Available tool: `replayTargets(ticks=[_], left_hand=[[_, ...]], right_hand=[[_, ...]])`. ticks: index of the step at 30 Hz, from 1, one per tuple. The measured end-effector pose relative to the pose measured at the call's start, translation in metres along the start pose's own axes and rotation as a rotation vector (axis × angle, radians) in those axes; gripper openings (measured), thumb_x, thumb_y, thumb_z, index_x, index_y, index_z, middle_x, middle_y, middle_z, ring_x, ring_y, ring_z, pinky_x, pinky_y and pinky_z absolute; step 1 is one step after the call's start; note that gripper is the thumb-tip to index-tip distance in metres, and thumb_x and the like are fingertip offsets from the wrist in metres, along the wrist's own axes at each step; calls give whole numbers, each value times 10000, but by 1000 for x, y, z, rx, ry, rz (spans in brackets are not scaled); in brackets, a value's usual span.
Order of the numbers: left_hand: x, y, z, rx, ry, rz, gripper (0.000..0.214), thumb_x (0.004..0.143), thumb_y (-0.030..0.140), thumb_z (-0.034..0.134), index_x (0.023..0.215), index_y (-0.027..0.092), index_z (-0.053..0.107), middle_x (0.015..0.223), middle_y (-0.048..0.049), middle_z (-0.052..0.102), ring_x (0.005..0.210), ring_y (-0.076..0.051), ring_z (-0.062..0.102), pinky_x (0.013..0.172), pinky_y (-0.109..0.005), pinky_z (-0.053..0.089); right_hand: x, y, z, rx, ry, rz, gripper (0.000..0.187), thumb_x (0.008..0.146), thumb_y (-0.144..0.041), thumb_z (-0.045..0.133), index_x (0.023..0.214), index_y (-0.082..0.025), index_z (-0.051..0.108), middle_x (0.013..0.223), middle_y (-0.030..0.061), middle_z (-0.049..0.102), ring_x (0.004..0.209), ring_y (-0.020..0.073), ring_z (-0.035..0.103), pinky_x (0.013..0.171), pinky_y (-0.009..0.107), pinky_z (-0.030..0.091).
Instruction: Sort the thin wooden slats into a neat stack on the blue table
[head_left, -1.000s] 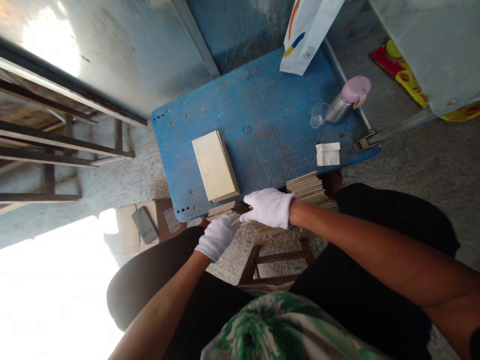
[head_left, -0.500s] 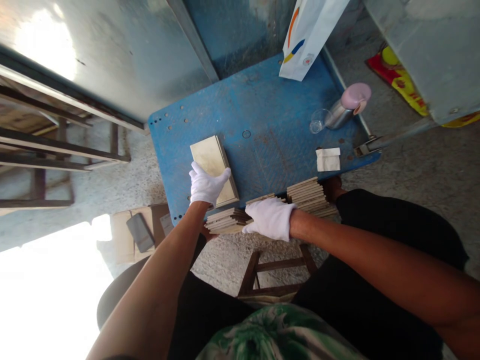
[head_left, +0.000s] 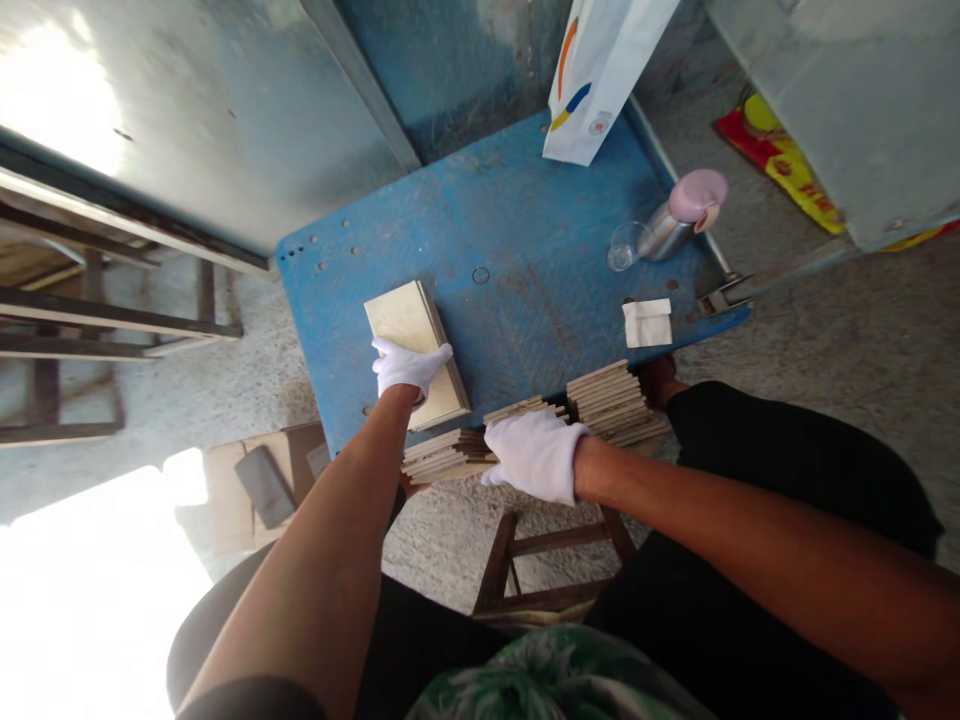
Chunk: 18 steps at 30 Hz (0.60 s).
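My left hand (head_left: 409, 367), in a white glove, spans a small stack of pale flat boards (head_left: 401, 312) on the blue table, thumb at the right edge and fingers at the left. My right hand (head_left: 531, 455), also gloved, is closed over the middle of a row of similar thin boards standing on edge at the table's near side. Its fingertips are partly hidden among them. Left of that hand lean several boards (head_left: 442, 455); to its right is a thicker group of boards (head_left: 611, 400).
The blue table (head_left: 502, 220) also bears a white bag (head_left: 592, 90), a steel flask with pink lid (head_left: 667, 232), a clear cup (head_left: 622, 250) and a folded white paper (head_left: 648, 324). A wooden stool (head_left: 559, 541) stands below. A phone-like dark object (head_left: 265, 487) lies on cardboard at left.
The whole view has shifted slightly, with the table sitting a little further left and lower. Both hands stay at the same boards.
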<state>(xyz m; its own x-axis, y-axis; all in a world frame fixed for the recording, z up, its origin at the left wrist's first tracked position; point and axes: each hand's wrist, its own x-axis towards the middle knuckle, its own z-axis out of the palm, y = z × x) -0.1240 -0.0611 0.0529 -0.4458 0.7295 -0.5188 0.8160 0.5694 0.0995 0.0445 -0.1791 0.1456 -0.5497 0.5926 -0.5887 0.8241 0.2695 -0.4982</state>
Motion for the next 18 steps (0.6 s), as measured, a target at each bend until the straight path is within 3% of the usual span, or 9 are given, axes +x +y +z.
replayTargets(ticks=[11,18], left_hand=[[5,-10,-2,0,53,75,1277,498,691,739,1464,93,157,1271,-270,521,1136,-421,551,905,-494,489],[-27,-28,-21,-200,31,109,1023,557,604,764,1364,146,335,1226,-162,597,1133,-316,579,976,-422,463]], right_hand=[[0,0,-3,22,-36,6,442,849,-486,596,1035,-89,654,1033,212,684,900,311,679,711,381,539],[0,2,-7,55,7,8,442,847,-480,589,1035,-84,646,1000,192,693,869,333,681,687,413,540]])
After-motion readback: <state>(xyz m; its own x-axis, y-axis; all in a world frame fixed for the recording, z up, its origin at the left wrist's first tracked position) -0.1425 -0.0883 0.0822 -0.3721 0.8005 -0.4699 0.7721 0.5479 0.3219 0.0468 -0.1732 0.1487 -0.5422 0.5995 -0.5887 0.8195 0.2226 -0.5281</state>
